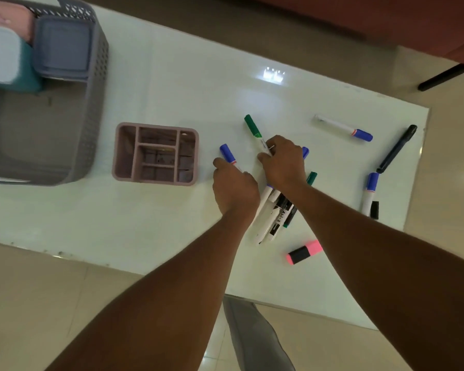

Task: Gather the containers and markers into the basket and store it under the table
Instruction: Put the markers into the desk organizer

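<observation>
Now, left hand (235,187): fingers closed round a blue-capped marker (227,153).
Right hand (283,163): fingers pinching a green-capped marker (253,127).
Markers: scattered on tabletop (172,84); likely light, stiff, roll-prone; grip mid-barrel.

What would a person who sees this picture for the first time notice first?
First, the two hands in the middle of the white table: the left hand grips a blue-capped marker and the right hand a green-capped marker, over a heap of markers. To their left stands an empty pink organizer, and beyond it the grey basket, already holding containers. A pink highlighter lies near the table's near edge.
</observation>
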`<state>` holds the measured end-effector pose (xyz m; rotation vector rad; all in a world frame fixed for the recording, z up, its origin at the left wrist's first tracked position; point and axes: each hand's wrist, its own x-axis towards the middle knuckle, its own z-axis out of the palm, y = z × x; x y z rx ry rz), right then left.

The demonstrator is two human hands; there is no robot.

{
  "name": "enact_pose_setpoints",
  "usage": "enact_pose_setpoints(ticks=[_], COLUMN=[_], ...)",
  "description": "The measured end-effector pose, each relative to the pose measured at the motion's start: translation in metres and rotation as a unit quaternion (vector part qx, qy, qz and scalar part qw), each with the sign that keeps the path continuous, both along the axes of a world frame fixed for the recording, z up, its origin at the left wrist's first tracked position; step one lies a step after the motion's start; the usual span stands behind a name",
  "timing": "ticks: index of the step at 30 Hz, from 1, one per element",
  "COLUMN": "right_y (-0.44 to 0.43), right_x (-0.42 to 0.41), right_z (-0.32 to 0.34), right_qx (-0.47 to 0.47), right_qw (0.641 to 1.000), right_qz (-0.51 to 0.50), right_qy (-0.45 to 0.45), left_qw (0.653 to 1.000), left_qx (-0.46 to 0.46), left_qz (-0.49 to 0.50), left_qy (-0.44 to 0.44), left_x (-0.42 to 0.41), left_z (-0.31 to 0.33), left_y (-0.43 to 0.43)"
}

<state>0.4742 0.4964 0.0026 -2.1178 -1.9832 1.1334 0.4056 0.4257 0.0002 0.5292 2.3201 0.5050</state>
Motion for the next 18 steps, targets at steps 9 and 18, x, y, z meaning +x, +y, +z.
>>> enact_pose_setpoints(ticks=[9,18], right_y=[-0.009,-0.018], right_x=[-0.022,-0.104], right_z=[0.059,0.089], right_qx=[0.001,-0.007], right_qw=[0.975,0.939], right_qz=[0.002,0.077], right_qy=[0.222,0.335], left_qw=[0.963,0.921], left_qx=[0.268,0.359], left_qz=[-0.007,0.117], left_qy=[0.02,0.09], left_x=[-0.014,-0.082], left_z=[0.067,0.085], left_y=[-0.013,-0.044])
